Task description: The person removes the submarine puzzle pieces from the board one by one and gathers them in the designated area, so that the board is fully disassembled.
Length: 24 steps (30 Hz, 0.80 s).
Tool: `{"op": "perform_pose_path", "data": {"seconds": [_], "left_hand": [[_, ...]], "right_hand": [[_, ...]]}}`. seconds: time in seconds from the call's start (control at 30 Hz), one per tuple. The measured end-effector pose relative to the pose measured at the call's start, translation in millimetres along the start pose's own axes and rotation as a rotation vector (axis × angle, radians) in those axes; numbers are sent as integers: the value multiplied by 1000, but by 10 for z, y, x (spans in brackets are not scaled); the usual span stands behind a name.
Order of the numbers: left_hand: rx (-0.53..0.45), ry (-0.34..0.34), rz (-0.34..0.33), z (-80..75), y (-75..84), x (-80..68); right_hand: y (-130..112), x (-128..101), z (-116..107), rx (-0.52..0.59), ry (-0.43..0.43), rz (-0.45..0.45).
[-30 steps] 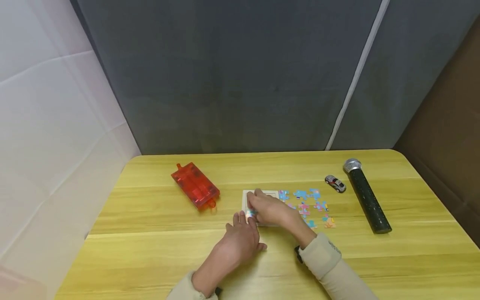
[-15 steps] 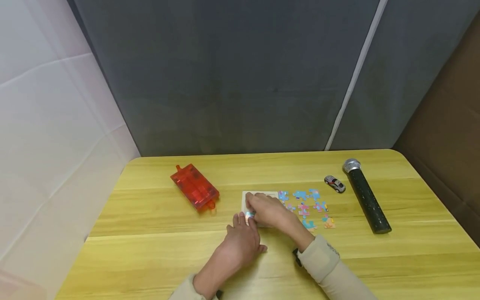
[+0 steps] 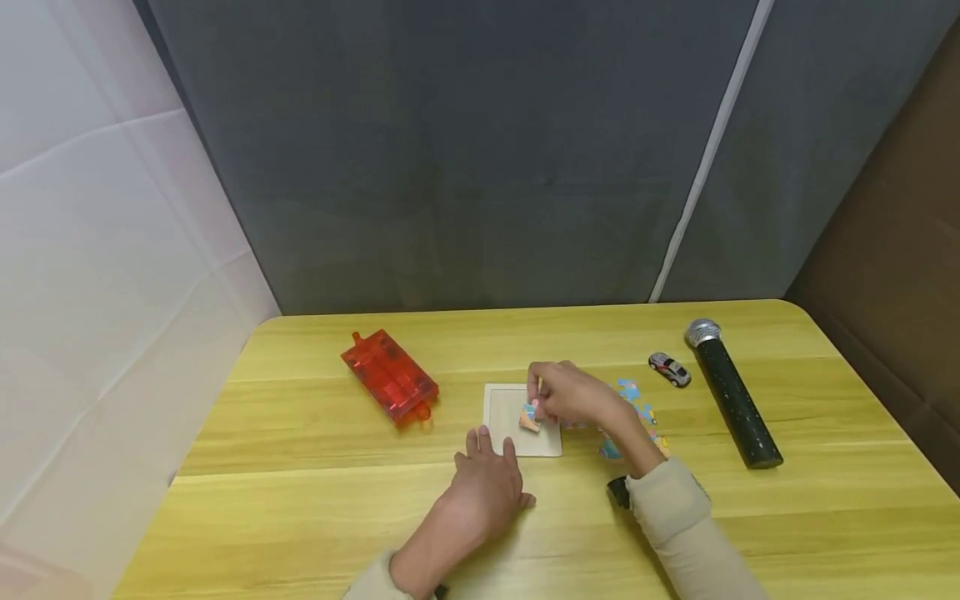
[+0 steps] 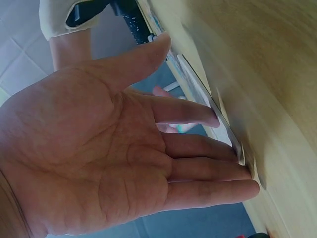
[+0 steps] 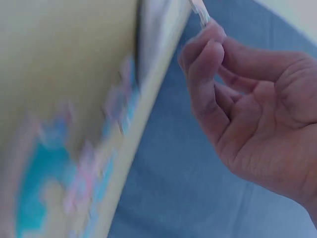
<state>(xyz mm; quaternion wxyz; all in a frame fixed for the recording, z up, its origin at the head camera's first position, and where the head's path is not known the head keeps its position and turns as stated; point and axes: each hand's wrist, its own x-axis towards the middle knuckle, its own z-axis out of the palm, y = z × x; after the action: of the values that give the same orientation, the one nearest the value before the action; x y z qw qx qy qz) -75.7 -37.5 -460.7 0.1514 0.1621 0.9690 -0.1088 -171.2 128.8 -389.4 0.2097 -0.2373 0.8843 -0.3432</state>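
A cream square puzzle board (image 3: 510,429) lies on the yellow wooden table (image 3: 300,500). My right hand (image 3: 538,406) hovers over the board's right part and pinches a small coloured puzzle piece (image 3: 529,417) between thumb and fingers. The right wrist view shows the same pinch on the piece (image 5: 200,11). My left hand (image 3: 487,443) lies flat on the table with straight fingers touching the board's near left edge. In the left wrist view the fingers (image 4: 213,166) press against the board's rim (image 4: 233,141). Several loose puzzle pieces (image 3: 628,390) lie right of the board, partly hidden by my right wrist.
A red translucent plastic case (image 3: 390,377) lies left of the board. At the far right are a small toy car (image 3: 670,367) and a black microphone (image 3: 733,392) with a silver head. Grey curtain walls stand behind the table.
My right hand has lifted off the board's left part and moved right, now holding a piece above the board. The board's face is uncovered. The left hand has stayed in place.
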Motion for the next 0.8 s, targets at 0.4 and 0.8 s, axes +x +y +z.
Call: {"op": "perform_pose_path", "data": {"seconds": [0.4, 0.8], "left_hand": [[12, -10, -38, -40, 49, -26], [24, 12, -48, -6, 58, -18]], "right_hand": [[116, -177, -276, -7, -229, 113], [103, -226, -208, -105, -171, 215]]}}
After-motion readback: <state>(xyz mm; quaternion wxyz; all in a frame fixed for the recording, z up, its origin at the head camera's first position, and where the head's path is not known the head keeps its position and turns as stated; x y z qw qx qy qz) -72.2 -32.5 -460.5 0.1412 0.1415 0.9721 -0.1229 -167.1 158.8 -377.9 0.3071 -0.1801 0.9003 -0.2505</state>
